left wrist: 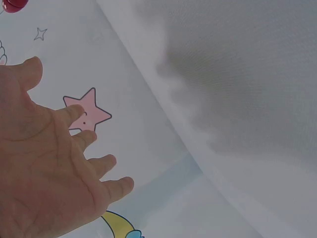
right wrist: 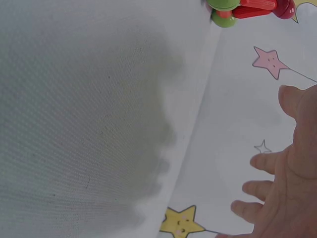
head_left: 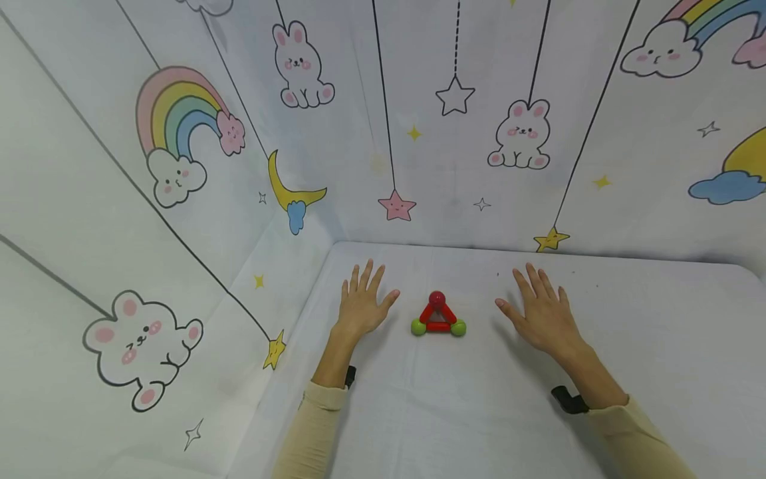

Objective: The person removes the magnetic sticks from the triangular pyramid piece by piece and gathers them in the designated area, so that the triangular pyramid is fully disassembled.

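Note:
A toy of red rods joined by balls sits on the white table between the two hands, triangular in outline from above. A red ball tops its far corner, and green balls mark the two near corners. To its left, my left hand is held palm down with spread, straight fingers and nothing in its grasp. On the other side my right hand is likewise spread and holds nothing. Part of the toy's red ball shows at the left wrist view's top corner. Red rods and green balls appear along the right wrist view's top edge.
White cloth covers the table. Behind it and along the left side rise white fabric walls printed with rabbits, stars, rainbows and a moon. A dark band is strapped at the right wrist, by the beige sleeve.

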